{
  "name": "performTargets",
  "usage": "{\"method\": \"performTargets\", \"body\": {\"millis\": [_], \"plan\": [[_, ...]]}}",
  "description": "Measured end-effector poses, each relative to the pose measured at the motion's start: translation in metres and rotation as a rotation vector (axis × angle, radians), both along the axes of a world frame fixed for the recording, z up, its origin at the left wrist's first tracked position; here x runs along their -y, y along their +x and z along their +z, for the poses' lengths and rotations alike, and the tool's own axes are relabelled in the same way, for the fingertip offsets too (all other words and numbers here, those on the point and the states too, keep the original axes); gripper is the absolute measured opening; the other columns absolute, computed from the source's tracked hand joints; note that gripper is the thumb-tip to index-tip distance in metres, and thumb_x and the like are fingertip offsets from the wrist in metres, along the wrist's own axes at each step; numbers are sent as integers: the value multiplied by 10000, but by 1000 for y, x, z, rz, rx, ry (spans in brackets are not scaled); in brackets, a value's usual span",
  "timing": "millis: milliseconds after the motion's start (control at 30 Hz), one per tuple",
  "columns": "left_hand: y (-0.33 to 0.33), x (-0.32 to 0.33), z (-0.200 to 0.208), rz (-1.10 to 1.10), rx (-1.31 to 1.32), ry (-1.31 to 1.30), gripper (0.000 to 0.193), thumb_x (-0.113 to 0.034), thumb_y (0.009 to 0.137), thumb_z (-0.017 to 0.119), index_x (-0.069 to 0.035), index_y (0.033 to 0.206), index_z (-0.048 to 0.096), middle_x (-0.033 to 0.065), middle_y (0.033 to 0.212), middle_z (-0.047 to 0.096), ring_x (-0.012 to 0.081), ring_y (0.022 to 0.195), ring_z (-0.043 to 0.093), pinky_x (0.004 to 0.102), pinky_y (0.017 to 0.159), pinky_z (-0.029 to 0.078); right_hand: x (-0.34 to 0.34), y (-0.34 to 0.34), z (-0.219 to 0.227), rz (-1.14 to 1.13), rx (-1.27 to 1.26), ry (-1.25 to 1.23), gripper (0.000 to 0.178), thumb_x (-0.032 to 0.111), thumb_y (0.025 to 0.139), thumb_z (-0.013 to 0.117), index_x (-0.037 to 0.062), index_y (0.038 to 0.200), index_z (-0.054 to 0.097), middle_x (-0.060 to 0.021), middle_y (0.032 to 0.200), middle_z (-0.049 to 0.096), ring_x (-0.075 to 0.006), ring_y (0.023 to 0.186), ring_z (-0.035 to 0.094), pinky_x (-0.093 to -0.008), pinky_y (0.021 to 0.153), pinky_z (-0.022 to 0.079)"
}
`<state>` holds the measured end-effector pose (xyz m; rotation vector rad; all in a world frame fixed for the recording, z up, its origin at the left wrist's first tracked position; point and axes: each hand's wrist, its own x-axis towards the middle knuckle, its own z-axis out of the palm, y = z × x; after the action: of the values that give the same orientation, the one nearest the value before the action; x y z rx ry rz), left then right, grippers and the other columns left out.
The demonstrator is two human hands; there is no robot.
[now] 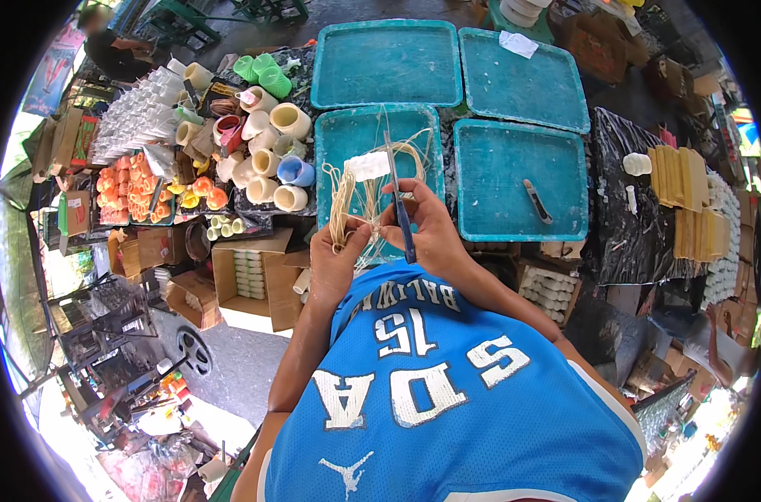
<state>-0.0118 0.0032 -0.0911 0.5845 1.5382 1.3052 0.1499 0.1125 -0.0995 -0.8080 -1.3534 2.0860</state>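
Observation:
A bundle of cream strings hangs in loops beside my left hand, and more loose strands spread over the teal tray in front of me. The fingers of my left hand are pinched on the strands close to my body. Right beside it, my right hand is closed around a long, narrow-bladed tool with a dark blue handle. Its blade points away from me, and I cannot tell if it is a knife or scissors. Past the hands, a white ribbed block lies among the strings, next to the blade.
Other teal trays adjoin this one; a box cutter lies in the near right one. Cream and coloured cylinders crowd the left, near orange pieces. Yellowish slabs sit at right. An open cardboard box stands below.

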Motion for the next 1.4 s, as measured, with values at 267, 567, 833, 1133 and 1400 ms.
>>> {"method": "performTargets", "body": {"millis": [267,567,833,1133,1400], "plan": [[-3,-1,-9,117,224,-187,195,-240,1042,671,-57,982,699,-95,705,529,5,582,400,233,538,309,3,-2,-2,-123,-193,-137,595,-43,828,730,59,1372,510,-41,902,636,-76,799,564,-256,713,451],[-32,3,-3,-222,-138,52,130,-111,964,787,12,1008,784,-17,810,707,15,698,547,219,600,424,-9,6,-5,220,-181,-282,593,38,773,753,59,1315,513,-28,888,620,-87,824,589,-236,748,452],[-42,-3,-1,-276,-329,-55,162,-147,979,788,13,997,776,-33,771,692,17,675,528,226,583,418,-10,6,-13,239,-147,-268,530,6,801,724,30,1294,531,1,834,609,-70,758,574,-222,696,435],[-27,4,2,-101,-216,35,188,-170,1021,752,18,1032,759,-19,848,709,32,777,572,224,690,470,-9,8,-14,43,-157,-285,565,8,855,772,64,1355,513,-47,939,680,-123,861,646,-270,763,503],[-13,3,3,-100,-160,41,197,-170,1020,755,16,1086,767,-55,802,660,14,707,501,219,601,390,-7,3,-13,131,-65,-105,564,22,896,799,74,1379,513,-40,956,674,-102,930,652,-274,810,512]]}}
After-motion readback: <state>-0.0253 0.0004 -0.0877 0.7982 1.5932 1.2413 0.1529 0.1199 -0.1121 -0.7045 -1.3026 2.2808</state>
